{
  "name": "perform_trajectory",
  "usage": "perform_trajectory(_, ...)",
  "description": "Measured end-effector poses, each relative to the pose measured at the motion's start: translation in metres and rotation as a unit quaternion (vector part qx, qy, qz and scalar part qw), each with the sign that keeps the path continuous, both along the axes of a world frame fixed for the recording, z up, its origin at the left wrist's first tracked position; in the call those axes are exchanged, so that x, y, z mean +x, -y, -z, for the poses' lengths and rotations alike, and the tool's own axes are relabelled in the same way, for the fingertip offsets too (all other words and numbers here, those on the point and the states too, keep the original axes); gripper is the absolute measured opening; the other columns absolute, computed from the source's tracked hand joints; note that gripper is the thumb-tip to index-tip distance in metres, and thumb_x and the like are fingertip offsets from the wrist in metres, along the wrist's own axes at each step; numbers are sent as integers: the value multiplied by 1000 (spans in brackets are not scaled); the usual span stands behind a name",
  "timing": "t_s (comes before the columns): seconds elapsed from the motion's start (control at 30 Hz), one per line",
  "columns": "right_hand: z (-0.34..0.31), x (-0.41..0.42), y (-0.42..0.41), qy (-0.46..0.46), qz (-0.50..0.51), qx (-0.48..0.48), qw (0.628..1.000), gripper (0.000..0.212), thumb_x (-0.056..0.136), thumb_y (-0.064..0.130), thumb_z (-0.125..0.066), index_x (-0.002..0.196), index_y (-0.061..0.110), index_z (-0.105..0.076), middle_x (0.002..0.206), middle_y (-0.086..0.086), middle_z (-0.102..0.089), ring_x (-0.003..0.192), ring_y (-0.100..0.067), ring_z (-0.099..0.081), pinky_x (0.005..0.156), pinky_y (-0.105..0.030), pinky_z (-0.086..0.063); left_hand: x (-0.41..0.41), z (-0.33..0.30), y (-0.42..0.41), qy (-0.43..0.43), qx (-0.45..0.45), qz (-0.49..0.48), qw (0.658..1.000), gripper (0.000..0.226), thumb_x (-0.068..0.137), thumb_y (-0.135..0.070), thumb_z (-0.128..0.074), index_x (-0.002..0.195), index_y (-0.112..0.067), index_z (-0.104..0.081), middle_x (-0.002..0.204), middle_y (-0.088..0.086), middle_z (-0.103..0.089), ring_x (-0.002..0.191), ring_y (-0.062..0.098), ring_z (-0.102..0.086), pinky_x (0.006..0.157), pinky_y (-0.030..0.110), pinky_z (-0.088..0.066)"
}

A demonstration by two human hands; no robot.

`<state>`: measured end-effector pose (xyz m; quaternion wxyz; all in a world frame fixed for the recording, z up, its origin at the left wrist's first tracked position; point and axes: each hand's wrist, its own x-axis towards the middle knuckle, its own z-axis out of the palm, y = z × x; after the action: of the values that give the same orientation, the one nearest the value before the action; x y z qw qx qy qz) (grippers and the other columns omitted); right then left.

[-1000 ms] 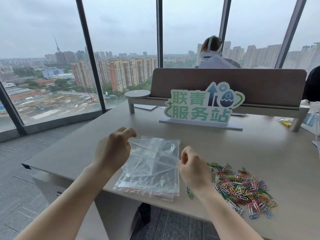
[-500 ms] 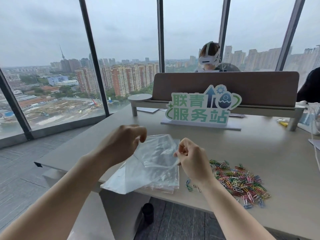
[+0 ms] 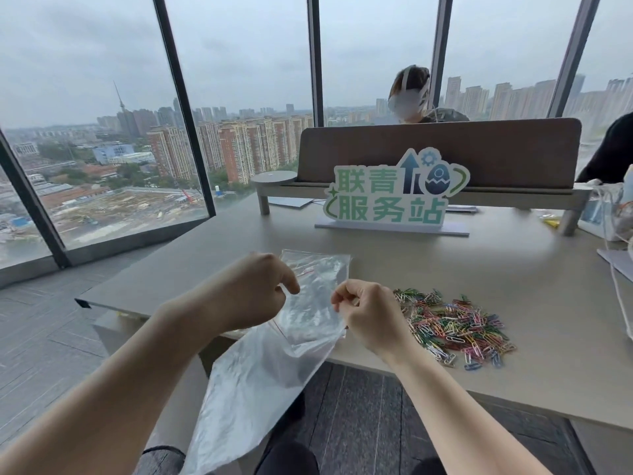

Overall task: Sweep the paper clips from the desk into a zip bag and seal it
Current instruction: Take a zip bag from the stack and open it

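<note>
Zip bag (image 3: 260,378), hanging off the table (image 3: 428,265) edge, mouth pinched by left hand (image 3: 251,296) and right hand (image 3: 368,315): part lips wide before sweeping paper clips (image 3: 455,325), heaped just right.

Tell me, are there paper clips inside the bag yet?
No, it is empty. The zip bag looks clear right through, and the paper clips lie piled on the desk.
</note>
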<state>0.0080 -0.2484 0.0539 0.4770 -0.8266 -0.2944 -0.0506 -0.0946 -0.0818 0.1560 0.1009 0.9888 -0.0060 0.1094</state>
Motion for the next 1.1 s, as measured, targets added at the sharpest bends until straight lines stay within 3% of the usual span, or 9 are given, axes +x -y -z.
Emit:
perform_trajectory(0.13,12,-5,3,19,-2,-26,999,16,85,11,-60,84,24,-71,75,7,-70,61,-7,-62,60,-35,-56,-6,11,10,-43,-6,-2,999,43,84,-3,-50,114,-21,-74,119,-1,-70,88,6,-56,77,12,-35)
perform_trajectory(0.3,26,-10,9,9,-33,-73,997,16,86,13,-61,86,27,-69,79,9,-69,71,-7,-65,65,-31,-57,-7,33,15,-75,-7,3,997,37,84,-8,-54,112,-21,-75,117,-4,-72,103,8,-63,76,8,-33)
perform_trajectory(0.43,36,-14,15,-6,-52,-120,991,16,87,7,-59,92,19,-69,86,4,-70,77,-9,-63,67,-26,-56,-7,53,20,-102,-8,6,995,38,83,-8,-53,112,-20,-75,120,-4,-71,111,10,-61,84,10,-37)
perform_trajectory(0.6,49,-17,21,-29,-48,-151,987,23,87,5,-54,95,19,-70,89,1,-70,81,-15,-63,71,-31,-55,-6,74,26,-128,0,6,992,39,82,-9,-52,112,-22,-75,118,-4,-72,112,11,-62,95,18,-43)
perform_trajectory(0.73,54,-17,28,-24,-48,-172,984,22,87,5,-54,95,18,-70,84,4,-66,70,-6,-55,55,-12,-39,-4,89,32,-155,-9,15,988,40,83,-7,-52,112,-20,-75,115,-4,-73,104,8,-63,75,3,-34)
perform_trajectory(0.83,59,-16,31,-32,-49,-168,984,21,84,5,-56,90,21,-69,83,4,-64,71,-10,-58,55,-16,-43,-2,99,36,-173,-25,21,984,40,83,-6,-51,113,-18,-75,111,-2,-74,83,2,-58,58,-5,-31)
perform_trajectory(0.97,59,-14,34,-29,-45,-163,985,19,84,5,-56,87,18,-69,85,1,-64,78,-14,-61,67,-28,-52,4,114,40,-200,-27,21,979,40,81,-4,-49,108,-15,-77,109,0,-75,75,6,-64,54,-1,-38)
perform_trajectory(1.1,58,-7,40,-10,-12,-142,990,17,89,7,-56,90,16,-71,86,3,-65,72,-7,-56,71,-29,-53,9,129,43,-210,-46,14,977,39,75,-6,-48,97,-14,-79,100,2,-76,80,17,-72,76,29,-59)
